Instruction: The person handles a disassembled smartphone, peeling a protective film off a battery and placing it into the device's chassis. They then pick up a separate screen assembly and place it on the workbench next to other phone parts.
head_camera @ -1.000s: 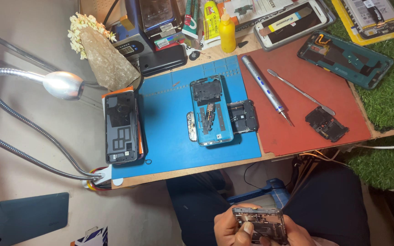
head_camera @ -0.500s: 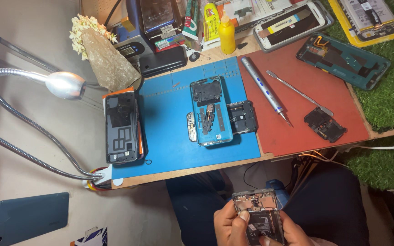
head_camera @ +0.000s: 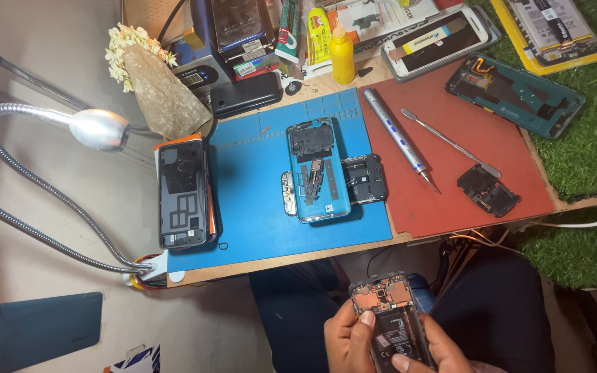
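Over my lap, below the table's front edge, both hands hold an opened phone (head_camera: 392,318) with its back off, showing the board and black battery. My left hand (head_camera: 347,338) grips its left side with the thumb on the board. My right hand (head_camera: 437,349) holds the right side and lower end. On the blue mat (head_camera: 257,186) lies a blue phone frame (head_camera: 318,169) with small black parts beside it. A grey electric screwdriver (head_camera: 399,138) and a metal pry tool (head_camera: 447,141) rest on the red mat (head_camera: 464,193).
A dark back cover (head_camera: 184,193) sits at the blue mat's left edge. A gooseneck lamp (head_camera: 95,129) reaches in from the left. A teal phone frame (head_camera: 516,93), yellow bottle (head_camera: 343,59), a white phone and boxes crowd the table's back. Green turf (head_camera: 589,152) lies right.
The opened phone has come up higher and turned more upright in my hands, and both hands show more. The view has shifted slightly. Nothing on the table has moved.
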